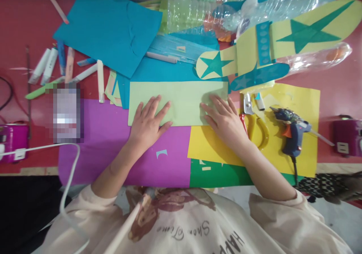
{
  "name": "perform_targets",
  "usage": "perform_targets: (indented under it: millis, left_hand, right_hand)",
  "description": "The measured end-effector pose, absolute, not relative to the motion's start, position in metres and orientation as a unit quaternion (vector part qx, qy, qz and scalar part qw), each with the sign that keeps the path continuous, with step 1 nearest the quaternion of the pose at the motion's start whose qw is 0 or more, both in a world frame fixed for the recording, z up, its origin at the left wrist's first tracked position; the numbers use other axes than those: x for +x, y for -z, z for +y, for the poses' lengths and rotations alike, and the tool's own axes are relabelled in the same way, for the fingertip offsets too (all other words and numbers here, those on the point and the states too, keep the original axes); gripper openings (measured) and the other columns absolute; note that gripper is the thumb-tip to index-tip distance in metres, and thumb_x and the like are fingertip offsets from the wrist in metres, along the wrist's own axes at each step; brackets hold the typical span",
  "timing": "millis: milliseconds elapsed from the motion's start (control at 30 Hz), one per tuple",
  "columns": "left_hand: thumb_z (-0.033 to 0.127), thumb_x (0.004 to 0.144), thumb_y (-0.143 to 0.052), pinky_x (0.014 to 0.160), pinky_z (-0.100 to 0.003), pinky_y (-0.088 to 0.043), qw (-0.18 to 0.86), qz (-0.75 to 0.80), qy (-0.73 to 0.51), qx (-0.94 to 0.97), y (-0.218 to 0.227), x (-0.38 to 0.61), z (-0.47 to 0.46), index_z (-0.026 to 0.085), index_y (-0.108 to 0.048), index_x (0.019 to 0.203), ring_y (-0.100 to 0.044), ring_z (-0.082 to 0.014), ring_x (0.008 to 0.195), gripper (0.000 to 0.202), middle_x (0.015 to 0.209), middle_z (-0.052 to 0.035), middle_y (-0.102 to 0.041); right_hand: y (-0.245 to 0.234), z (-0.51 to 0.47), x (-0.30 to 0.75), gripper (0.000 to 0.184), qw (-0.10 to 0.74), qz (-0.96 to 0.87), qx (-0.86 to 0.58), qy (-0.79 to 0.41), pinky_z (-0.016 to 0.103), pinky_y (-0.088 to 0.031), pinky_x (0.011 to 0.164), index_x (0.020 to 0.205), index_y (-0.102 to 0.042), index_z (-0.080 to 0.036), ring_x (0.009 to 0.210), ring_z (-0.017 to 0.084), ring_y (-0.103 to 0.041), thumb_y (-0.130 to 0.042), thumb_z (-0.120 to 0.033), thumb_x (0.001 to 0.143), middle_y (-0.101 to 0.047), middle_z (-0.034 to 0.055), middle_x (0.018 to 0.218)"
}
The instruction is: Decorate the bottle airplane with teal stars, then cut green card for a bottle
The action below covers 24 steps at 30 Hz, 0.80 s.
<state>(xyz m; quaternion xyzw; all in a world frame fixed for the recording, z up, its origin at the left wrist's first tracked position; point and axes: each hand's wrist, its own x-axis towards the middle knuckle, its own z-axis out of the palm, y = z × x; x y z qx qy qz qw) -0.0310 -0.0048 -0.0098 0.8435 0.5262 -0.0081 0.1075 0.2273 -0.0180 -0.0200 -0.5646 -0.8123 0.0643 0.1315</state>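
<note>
A pale green sheet of paper [183,95] lies flat on top of purple paper [107,140] and yellow paper [283,148]. My left hand [148,120] rests palm down on the sheet's lower left part, fingers stretched out and spread. My right hand [223,116] lies flat on the sheet's lower right edge, fingers extended toward the left. Neither hand holds anything. A paper-and-bottle plane [271,46] with green stars sits just beyond my right hand.
Yellow-handled scissors [256,123] and a blue glue gun [291,131] lie on the yellow paper at right. Blue paper sheets [110,27], markers [51,63] and clear plastic bottles [215,5] crowd the far side. A phone [67,112] and white cable [70,171] sit left.
</note>
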Motion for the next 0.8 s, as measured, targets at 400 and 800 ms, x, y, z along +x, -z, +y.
perform_targets:
  millis: [400,800]
  left_hand:
    - [0.042,0.101,-0.036,0.117,-0.061,-0.023,0.094,0.525,0.001,0.846,0.012,-0.029,-0.008,0.017,-0.035,0.152,-0.026,-0.0361,0.148,0.056,0.159,-0.0207,-0.028]
    - [0.049,0.098,-0.042,0.117,-0.062,-0.021,0.097,0.529,-0.014,0.843,0.021,-0.029,-0.009,0.019,-0.033,0.152,-0.024,-0.0368,0.149,0.063,0.161,-0.0194,-0.024]
  right_hand:
    - [0.014,-0.038,0.192,0.037,0.141,-0.923,-0.358,-0.026,0.043,-0.049,0.104,0.128,-0.063,-0.016,0.121,0.023,-0.060,-0.039,-0.016,0.100,-0.067,0.0099,0.130]
    - [-0.003,-0.049,0.208,0.033,0.104,-0.901,-0.419,0.040,0.042,-0.046,0.100,0.114,-0.070,-0.018,0.107,0.023,-0.063,-0.044,-0.011,0.095,-0.073,0.0052,0.118]
